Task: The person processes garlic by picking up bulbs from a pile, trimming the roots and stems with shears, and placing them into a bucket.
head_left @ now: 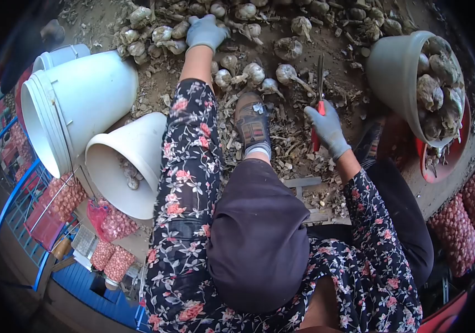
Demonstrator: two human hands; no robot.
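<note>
The left hand (pixel 208 33), its grip hidden so I cannot tell, is at the far garlic pile (pixel 162 34), apparently selecting, which calls for a secure grasp; the right hand (pixel 329 129) clasps red-handled shears (pixel 321 106).

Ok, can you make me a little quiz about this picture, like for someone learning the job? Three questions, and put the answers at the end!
1. Pick one: what colour are the handles of the tool in the right hand?
A) Blue
B) Red
C) Yellow

2. True or false: the left hand is at the garlic bulbs, with no tool showing in it.

3. Fill the gap: the big tilted bucket on the right of the picture has ____ in it.

Key:
1. B, red.
2. True.
3. Garlic bulbs.
</note>
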